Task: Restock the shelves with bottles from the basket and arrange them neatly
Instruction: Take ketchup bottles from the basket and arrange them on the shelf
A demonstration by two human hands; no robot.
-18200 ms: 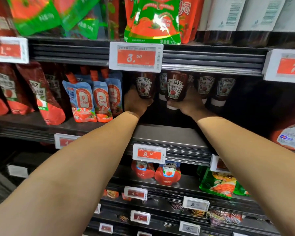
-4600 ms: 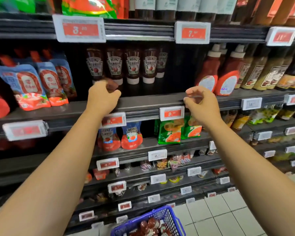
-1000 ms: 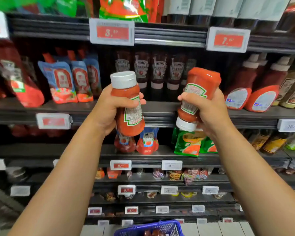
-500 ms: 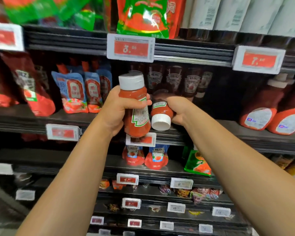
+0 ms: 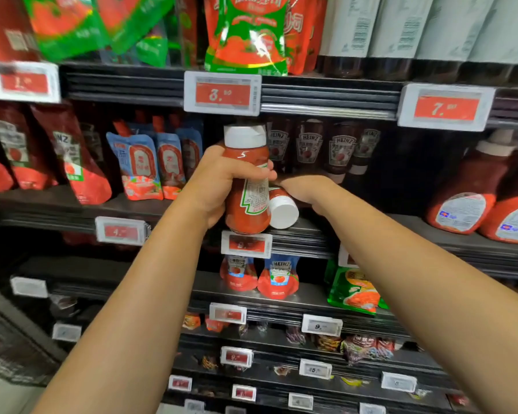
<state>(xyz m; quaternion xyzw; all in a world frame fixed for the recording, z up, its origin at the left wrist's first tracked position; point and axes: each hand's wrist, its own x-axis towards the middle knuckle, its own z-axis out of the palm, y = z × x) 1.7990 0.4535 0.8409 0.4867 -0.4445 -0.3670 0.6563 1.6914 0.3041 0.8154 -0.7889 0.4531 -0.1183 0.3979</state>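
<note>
Head view: the left hand (image 5: 214, 186) holds a ketchup bottle (image 5: 245, 180) upright, white cap on top, fingers (image 5: 251, 171) curled round its middle, in front of the shelf (image 5: 401, 231). Just right of that bottle, the right hand (image 5: 308, 189) grips a second bottle (image 5: 281, 204), tilted with its cap toward the camera, low over the shelf edge. Behind both, a row of Heinz bottles (image 5: 310, 147) stands at the shelf's back.

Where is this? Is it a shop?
Yes, most likely a supermarket aisle. Red price tags are clipped along the shelf edges, rows of Heinz ketchup bottles stand behind, and sauce pouches fill the shelf beside them.
</note>
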